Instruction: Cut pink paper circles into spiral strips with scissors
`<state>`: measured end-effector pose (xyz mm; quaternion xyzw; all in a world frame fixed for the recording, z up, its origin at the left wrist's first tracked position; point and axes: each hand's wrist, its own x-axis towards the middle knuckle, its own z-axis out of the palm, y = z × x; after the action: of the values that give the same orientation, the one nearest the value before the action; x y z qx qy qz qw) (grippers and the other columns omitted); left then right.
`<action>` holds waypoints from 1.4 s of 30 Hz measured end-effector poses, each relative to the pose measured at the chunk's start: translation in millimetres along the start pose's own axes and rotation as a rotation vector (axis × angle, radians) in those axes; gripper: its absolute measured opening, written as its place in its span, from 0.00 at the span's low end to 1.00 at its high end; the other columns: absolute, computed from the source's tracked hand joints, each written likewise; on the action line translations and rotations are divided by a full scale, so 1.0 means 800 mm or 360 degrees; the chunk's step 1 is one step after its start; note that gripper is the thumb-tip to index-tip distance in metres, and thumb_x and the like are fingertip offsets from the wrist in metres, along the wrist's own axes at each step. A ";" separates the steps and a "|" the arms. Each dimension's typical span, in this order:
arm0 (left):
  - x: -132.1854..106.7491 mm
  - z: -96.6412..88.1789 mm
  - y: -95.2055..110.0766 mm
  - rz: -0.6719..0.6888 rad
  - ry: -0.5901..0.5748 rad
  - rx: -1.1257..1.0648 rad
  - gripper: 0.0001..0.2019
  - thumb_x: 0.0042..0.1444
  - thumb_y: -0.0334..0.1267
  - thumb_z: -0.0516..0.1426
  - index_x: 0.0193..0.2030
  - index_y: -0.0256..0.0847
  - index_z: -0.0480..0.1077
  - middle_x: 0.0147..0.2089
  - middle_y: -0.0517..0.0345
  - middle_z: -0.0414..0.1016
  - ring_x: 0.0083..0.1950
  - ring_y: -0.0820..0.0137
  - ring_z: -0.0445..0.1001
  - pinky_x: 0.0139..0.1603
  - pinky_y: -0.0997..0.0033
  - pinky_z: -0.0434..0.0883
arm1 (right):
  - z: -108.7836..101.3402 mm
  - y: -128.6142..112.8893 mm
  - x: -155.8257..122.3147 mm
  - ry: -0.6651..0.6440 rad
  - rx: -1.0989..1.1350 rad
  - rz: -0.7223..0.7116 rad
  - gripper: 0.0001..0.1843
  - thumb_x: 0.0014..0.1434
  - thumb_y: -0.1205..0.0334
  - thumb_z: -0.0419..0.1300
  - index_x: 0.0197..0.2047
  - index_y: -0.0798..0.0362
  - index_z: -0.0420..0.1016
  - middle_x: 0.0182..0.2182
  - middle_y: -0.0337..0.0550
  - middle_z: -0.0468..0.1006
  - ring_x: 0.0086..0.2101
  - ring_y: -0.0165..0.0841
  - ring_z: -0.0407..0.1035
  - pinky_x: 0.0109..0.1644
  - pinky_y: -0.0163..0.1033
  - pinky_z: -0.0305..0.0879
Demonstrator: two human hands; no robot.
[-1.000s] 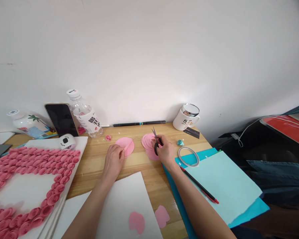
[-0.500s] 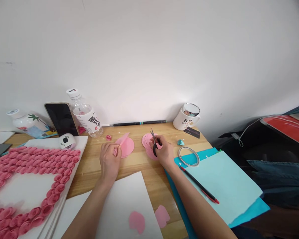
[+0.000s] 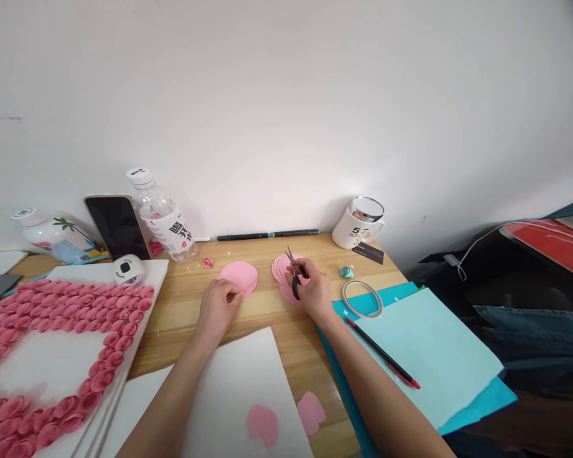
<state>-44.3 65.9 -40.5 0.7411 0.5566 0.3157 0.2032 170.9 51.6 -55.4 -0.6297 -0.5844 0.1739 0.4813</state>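
Pink paper circle (image 3: 239,277) is lying flat on the wooden table (image 3: 181,312) with the left hand (image 3: 218,306) pinching its near edge, while the right hand (image 3: 311,291) is gripping small scissors (image 3: 293,273) over spiral-cut pink paper (image 3: 282,273) just beside it.

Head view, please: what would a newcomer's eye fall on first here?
Probably the pink paper roses on the white board at left. Next, mid-table, the right hand holding scissors over a spiral-cut pink circle, and the left hand touching a flat pink disc.
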 end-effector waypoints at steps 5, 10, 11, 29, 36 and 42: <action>0.001 -0.004 0.000 -0.0135 -0.0047 -0.0114 0.07 0.42 0.27 0.58 0.18 0.41 0.71 0.27 0.58 0.77 0.32 0.67 0.72 0.36 0.69 0.66 | 0.002 0.001 0.000 -0.0005 -0.0004 -0.0008 0.12 0.52 0.60 0.59 0.41 0.50 0.70 0.34 0.46 0.82 0.36 0.40 0.76 0.43 0.46 0.70; 0.002 -0.002 -0.002 -0.0162 -0.0035 -0.0135 0.07 0.41 0.26 0.58 0.18 0.41 0.71 0.27 0.59 0.77 0.33 0.67 0.73 0.37 0.69 0.67 | 0.002 0.001 0.000 -0.0032 -0.0043 0.0002 0.11 0.52 0.60 0.59 0.41 0.50 0.69 0.34 0.45 0.82 0.36 0.40 0.76 0.43 0.46 0.70; 0.002 -0.002 -0.001 -0.0152 -0.0039 -0.0110 0.07 0.42 0.26 0.58 0.19 0.41 0.71 0.27 0.59 0.77 0.33 0.67 0.73 0.37 0.68 0.67 | 0.002 0.000 0.000 -0.0037 -0.0041 0.0003 0.11 0.52 0.60 0.59 0.41 0.50 0.69 0.34 0.45 0.82 0.36 0.40 0.76 0.43 0.46 0.70; -0.007 -0.004 0.022 -0.0012 0.0636 -0.0480 0.04 0.51 0.36 0.55 0.32 0.40 0.70 0.35 0.53 0.75 0.38 0.68 0.73 0.40 0.68 0.71 | -0.002 -0.018 -0.002 -0.0158 0.0410 0.0107 0.14 0.49 0.58 0.64 0.39 0.51 0.69 0.34 0.46 0.80 0.35 0.38 0.75 0.44 0.46 0.69; -0.007 0.001 0.041 -0.0594 -0.0086 -0.1511 0.15 0.41 0.41 0.65 0.34 0.34 0.73 0.32 0.52 0.80 0.32 0.67 0.77 0.41 0.64 0.75 | 0.008 -0.034 -0.010 -0.0423 0.1130 0.0372 0.22 0.41 0.56 0.71 0.37 0.51 0.67 0.23 0.33 0.71 0.25 0.30 0.68 0.31 0.36 0.65; -0.011 0.000 0.049 -0.0621 -0.0272 -0.1345 0.12 0.41 0.43 0.65 0.24 0.34 0.74 0.21 0.55 0.76 0.20 0.73 0.69 0.21 0.74 0.69 | 0.011 -0.034 -0.013 -0.0464 0.1154 0.0473 0.22 0.38 0.57 0.73 0.34 0.52 0.68 0.20 0.30 0.66 0.21 0.26 0.60 0.27 0.33 0.58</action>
<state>-18.6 46.0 -17.4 0.4984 0.4894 0.4083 0.5877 145.7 41.5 -41.5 -0.4658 -0.4501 0.5233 0.5538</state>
